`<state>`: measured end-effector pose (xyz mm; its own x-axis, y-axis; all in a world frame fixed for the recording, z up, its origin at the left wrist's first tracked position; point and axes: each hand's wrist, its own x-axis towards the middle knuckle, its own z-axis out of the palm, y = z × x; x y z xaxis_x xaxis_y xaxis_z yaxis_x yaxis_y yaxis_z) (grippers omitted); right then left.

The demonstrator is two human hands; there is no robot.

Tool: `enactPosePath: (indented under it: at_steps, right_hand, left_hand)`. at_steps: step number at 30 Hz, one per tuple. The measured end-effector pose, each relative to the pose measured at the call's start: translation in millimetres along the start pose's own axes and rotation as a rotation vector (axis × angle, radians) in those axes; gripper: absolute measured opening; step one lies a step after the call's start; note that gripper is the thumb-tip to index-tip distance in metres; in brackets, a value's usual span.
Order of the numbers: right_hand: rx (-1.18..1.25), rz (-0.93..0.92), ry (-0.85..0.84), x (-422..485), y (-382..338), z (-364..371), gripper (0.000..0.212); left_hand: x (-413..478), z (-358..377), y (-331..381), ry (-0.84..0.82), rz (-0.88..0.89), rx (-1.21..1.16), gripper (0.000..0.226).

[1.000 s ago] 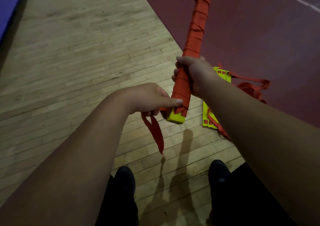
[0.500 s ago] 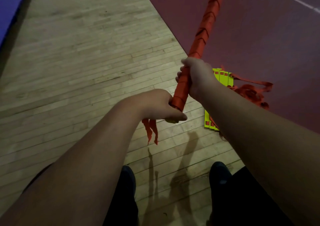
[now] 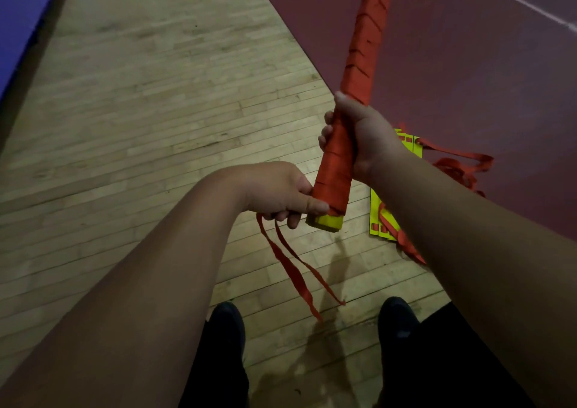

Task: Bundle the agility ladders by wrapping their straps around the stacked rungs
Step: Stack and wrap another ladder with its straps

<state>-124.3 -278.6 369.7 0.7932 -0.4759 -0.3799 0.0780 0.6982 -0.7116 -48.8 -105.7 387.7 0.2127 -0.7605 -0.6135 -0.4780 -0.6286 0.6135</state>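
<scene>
Head view: your right hand [image 3: 368,139] curls round the strap-wrapped bundle [image 3: 365,39], held slanting above the mat [image 3: 468,64] edge; your left hand [image 3: 278,192] pinches the loose strap ends [image 3: 293,270] at its yellow tip. Wood floor [image 3: 156,95] spreads wide to your left, and another ladder [image 3: 379,220] lies on it just right of the bundle.

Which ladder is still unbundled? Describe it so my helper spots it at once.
Find the seam where the wooden floor meets the dark red surface. Just beyond the right hand, a stack of yellow rungs lies flat at that seam. Unlike the wrapped bundle being held, its red straps sprawl loose.
</scene>
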Motion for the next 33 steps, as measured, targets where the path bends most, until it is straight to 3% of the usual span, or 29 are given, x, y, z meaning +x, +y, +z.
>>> enactPosePath:
  at_steps: [4,7,10,13,18,21,25,30,33]
  right_hand:
    - [-0.183,-0.099,0.214,7,13,-8,0.023]
    - [-0.261,-0.145,0.326,14,17,-9,0.021]
    - [-0.269,-0.130,0.353,16,17,-7,0.019]
    - [-0.124,-0.026,0.288,11,13,-3,0.025]
    - [0.285,0.075,-0.029,0,3,-9,0.031]
    - [0.375,0.095,-0.151,-4,0,-10,0.031]
    - [0.156,0.034,0.002,-4,-1,0,0.024]
    - [-0.089,-0.078,0.224,5,14,-6,0.044]
    - [-0.208,-0.166,0.300,7,15,-10,0.034]
  left_hand:
    - [6,12,6,0.015,-0.112,0.298,0.049]
    - [11,25,16,0.019,-0.121,0.361,0.063]
    - [15,30,18,0.076,-0.113,0.362,0.056]
    - [11,21,11,0.027,-0.093,0.281,0.053]
    - [-10,4,11,-0.205,0.072,-0.248,0.065]
    - [-16,2,13,-0.306,0.144,-0.341,0.064]
    - [-14,-2,12,-0.260,0.099,-0.218,0.038]
    - [-3,-1,0,-0.081,-0.049,0.160,0.036]
    - [2,3,7,-0.033,-0.089,0.279,0.047]
